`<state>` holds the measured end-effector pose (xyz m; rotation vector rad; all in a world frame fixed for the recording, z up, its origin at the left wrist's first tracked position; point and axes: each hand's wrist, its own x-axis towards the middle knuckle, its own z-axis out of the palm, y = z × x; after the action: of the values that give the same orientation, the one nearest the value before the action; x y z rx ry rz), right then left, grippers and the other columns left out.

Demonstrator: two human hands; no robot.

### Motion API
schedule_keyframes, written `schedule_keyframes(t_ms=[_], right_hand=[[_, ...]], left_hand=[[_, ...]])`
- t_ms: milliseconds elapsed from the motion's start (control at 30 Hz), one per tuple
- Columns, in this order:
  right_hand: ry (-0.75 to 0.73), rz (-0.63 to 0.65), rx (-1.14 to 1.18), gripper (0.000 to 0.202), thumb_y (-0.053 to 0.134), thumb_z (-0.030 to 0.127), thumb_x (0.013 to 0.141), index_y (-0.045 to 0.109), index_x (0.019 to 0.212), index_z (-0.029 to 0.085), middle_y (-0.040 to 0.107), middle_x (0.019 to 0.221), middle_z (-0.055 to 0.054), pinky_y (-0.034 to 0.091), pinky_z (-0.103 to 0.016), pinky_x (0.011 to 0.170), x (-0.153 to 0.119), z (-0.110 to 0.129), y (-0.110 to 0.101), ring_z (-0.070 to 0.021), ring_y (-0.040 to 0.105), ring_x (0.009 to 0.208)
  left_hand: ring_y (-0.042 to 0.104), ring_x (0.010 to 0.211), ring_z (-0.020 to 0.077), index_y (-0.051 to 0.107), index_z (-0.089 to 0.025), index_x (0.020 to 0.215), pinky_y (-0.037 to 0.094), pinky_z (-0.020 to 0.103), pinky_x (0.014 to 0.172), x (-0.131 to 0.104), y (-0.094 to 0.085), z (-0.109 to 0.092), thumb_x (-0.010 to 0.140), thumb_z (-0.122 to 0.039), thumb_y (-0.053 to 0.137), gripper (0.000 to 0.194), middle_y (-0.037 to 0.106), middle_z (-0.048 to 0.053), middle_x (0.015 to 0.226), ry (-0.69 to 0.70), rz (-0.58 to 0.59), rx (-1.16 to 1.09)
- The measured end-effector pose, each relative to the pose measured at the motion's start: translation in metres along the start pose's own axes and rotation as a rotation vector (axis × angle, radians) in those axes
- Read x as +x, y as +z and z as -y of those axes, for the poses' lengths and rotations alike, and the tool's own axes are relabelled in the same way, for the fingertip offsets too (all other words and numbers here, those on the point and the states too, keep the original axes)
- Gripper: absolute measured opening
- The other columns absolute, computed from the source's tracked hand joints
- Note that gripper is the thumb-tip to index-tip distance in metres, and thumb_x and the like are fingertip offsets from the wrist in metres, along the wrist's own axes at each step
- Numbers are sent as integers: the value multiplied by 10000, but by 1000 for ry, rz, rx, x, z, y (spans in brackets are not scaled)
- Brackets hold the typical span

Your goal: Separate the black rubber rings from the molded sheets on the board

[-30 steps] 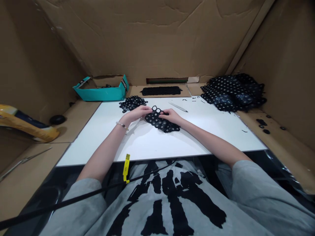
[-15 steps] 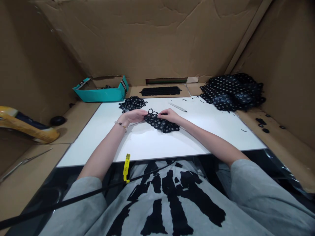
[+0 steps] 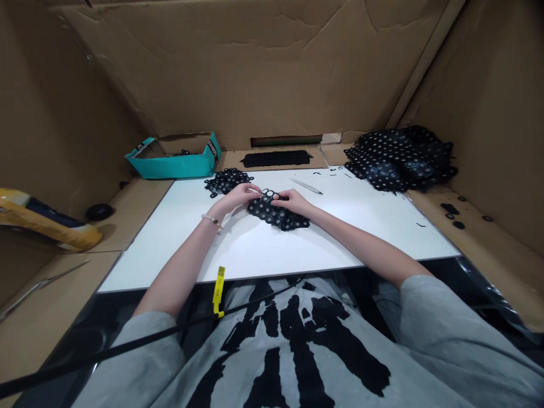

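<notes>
A piece of black openwork lace with rows of round holes lies on the white board in front of me. My right hand pinches its upper edge between thumb and fingers. At the upper left corner, my left hand has its thumb and fingertips closed on the edge. Thin black loops stick up from the lace between the two hands. Just behind my left hand is a small heap of the same black lace. A white pen-like tool lies beyond my right hand.
A teal box stands at the back left, near a bundle of black strips. A large black lace pile fills the back right. Tweezers and a yellow-handled object lie left. Cardboard walls surround the white board.
My left hand has lifted slightly and shifted its fingertips along the lace edge, with the wrist more arched. The loops now lean lower. My right hand keeps its pinch almost in place.
</notes>
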<state>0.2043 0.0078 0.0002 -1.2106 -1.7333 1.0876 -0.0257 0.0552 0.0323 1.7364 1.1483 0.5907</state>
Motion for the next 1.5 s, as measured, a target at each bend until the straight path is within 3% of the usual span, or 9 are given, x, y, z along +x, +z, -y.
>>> schedule_keyframes(t_ms=[167, 333, 433, 533, 767, 1033, 1267, 1367, 1500], right_hand=[[18, 8, -5, 411, 714, 539, 625, 674, 745, 148, 506, 593, 44, 332, -277, 666, 2, 0, -1, -128, 424, 645], [52, -29, 10, 392, 725, 516, 594, 664, 713, 147, 540, 610, 32, 347, -290, 689, 2, 0, -4, -134, 444, 661], [67, -45, 11, 399, 737, 515, 597, 676, 747, 150, 563, 641, 26, 350, -293, 703, 0, -1, -5, -140, 463, 678], [75, -46, 10, 395, 733, 515, 613, 674, 766, 156, 570, 656, 25, 358, -293, 715, -1, -1, -4, -146, 478, 686], [-101, 9, 37, 352, 668, 488, 688, 685, 793, 152, 665, 779, -15, 400, -305, 795, 3, -2, -4, -179, 557, 788], [-17, 10, 17, 439, 720, 560, 657, 710, 790, 141, 604, 656, 13, 373, -283, 691, 3, -6, -4, -153, 502, 689], [34, -30, -4, 456, 742, 572, 611, 698, 778, 151, 597, 652, 20, 373, -290, 702, 3, -4, -5, -154, 502, 688], [14, -50, -105, 422, 727, 565, 645, 689, 745, 157, 598, 648, 16, 353, -288, 685, 3, -4, -9, -150, 486, 684], [19, -45, -169, 399, 700, 553, 698, 679, 680, 154, 611, 623, 4, 346, -290, 670, 3, -4, -12, -151, 490, 672]], left_hand=[[591, 664, 188, 728, -168, 701, 442, 306, 645, 7, -6, 7, 661, -475, 765, 312, 671, 45, 666, 83, -136, 196], [656, 885, 290, 757, -161, 857, 484, 430, 864, 11, -40, 23, 792, -405, 660, 271, 746, 130, 901, 108, -699, 277], [548, 1156, 385, 748, -154, 1043, 383, 537, 1027, 8, -52, 30, 846, -352, 613, 310, 708, 189, 1140, 90, -837, 413], [439, 1260, 390, 684, -176, 1244, 331, 533, 1072, 4, -42, 23, 858, -325, 594, 423, 634, 168, 1313, 148, -786, 557], [582, 971, 273, 774, -211, 956, 433, 393, 928, -3, 13, -11, 814, -485, 688, 321, 747, 89, 969, 440, -151, 517], [655, 831, 246, 794, -167, 792, 491, 350, 798, 7, 11, -1, 701, -493, 761, 341, 770, 87, 848, 246, -148, 169], [471, 1259, 420, 777, -205, 1009, 402, 508, 935, 9, -43, 26, 840, -518, 645, 379, 713, 173, 1151, 173, -705, 232], [372, 1302, 449, 736, -215, 1138, 330, 563, 989, 5, -38, 18, 871, -488, 604, 404, 658, 184, 1240, 237, -628, 365], [522, 1087, 332, 769, -223, 1014, 328, 482, 1026, -2, -4, -5, 831, -482, 665, 334, 721, 119, 1045, 367, -305, 493]])
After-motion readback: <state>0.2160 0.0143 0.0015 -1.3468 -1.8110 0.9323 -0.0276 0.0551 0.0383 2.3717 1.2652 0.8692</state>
